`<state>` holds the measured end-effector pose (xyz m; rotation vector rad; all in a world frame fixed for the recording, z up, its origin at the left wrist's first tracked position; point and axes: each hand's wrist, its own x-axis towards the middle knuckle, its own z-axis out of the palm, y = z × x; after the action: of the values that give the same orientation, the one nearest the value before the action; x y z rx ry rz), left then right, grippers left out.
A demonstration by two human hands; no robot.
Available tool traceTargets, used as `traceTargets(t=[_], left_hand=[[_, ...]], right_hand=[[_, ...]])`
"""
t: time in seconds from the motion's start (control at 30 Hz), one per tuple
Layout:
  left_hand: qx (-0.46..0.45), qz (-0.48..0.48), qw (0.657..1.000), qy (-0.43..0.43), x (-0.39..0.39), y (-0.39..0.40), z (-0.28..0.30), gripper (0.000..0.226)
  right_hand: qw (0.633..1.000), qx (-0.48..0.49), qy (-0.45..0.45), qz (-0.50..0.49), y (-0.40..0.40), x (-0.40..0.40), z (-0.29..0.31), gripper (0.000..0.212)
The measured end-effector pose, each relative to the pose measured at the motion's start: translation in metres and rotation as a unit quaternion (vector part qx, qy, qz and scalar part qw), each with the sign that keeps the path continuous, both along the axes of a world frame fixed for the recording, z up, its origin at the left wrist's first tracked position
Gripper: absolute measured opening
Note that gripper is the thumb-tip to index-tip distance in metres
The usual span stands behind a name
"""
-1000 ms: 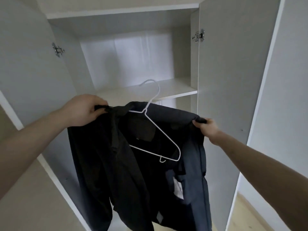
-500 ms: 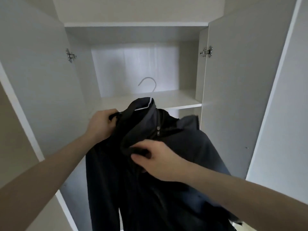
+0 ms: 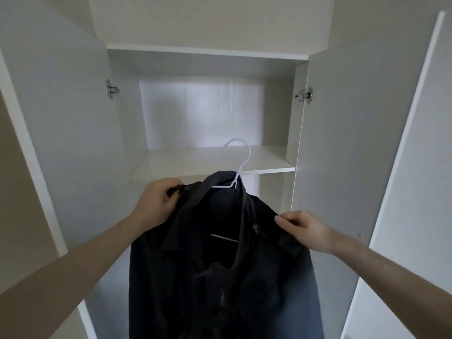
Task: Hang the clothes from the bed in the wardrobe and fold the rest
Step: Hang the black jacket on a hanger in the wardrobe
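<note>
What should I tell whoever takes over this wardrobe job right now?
Left hand grips the left shoulder of the dark grey zip jacket; right hand pinches its right shoulder.
The jacket sits on a white wire hanger, held up before the open white wardrobe.
Done: jacket on hanger.
Left: hook it inside; no rail is in view. Other clothes are out of view.

We note a beige wall (image 3: 208,18), plain and matte, above the top panel of the wardrobe (image 3: 205,51). A second beige wall section (image 3: 14,192) lies at the left, outside the edge of the left door. Right of the right door's white edge we see a flat pale grey surface (image 3: 420,167); we cannot tell whether it is wall or panel. A small pinkish patch (image 3: 347,336) at the bottom edge is too small to identify.
</note>
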<state>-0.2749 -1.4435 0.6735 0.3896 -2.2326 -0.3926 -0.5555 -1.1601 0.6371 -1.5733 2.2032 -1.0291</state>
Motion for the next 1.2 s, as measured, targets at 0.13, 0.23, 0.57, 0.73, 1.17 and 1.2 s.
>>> traceTargets(t=[0.13,0.23,0.57,0.73,1.17,1.2], left_hand=[[0.009,0.020,0.998,-0.056,0.001,-0.002,-0.015,0.029],[-0.012,0.044,0.990,-0.137,-0.008,0.009,-0.025,0.013],[-0.006,0.049,0.991,-0.126,-0.062,0.053,-0.066,0.014],[0.036,0.074,0.983,-0.164,-0.070,0.052,-0.091,0.053],[0.223,-0.115,0.920,-0.302,-0.111,0.061,-0.109,0.042],[0.221,-0.116,0.918,-0.308,-0.115,0.059,-0.108,0.043]], right_hand=[[0.997,-0.067,-0.024,-0.004,-0.004,0.019,-0.034,0.041],[0.995,-0.084,-0.024,-0.048,-0.012,0.036,-0.046,0.042],[0.991,-0.098,-0.029,-0.086,-0.019,0.059,-0.073,0.044],[0.980,-0.121,-0.038,-0.151,0.004,0.051,-0.105,0.045],[0.942,-0.135,-0.087,-0.295,0.039,0.029,-0.154,0.042],[0.938,-0.133,-0.093,-0.306,0.038,0.026,-0.156,0.041]])
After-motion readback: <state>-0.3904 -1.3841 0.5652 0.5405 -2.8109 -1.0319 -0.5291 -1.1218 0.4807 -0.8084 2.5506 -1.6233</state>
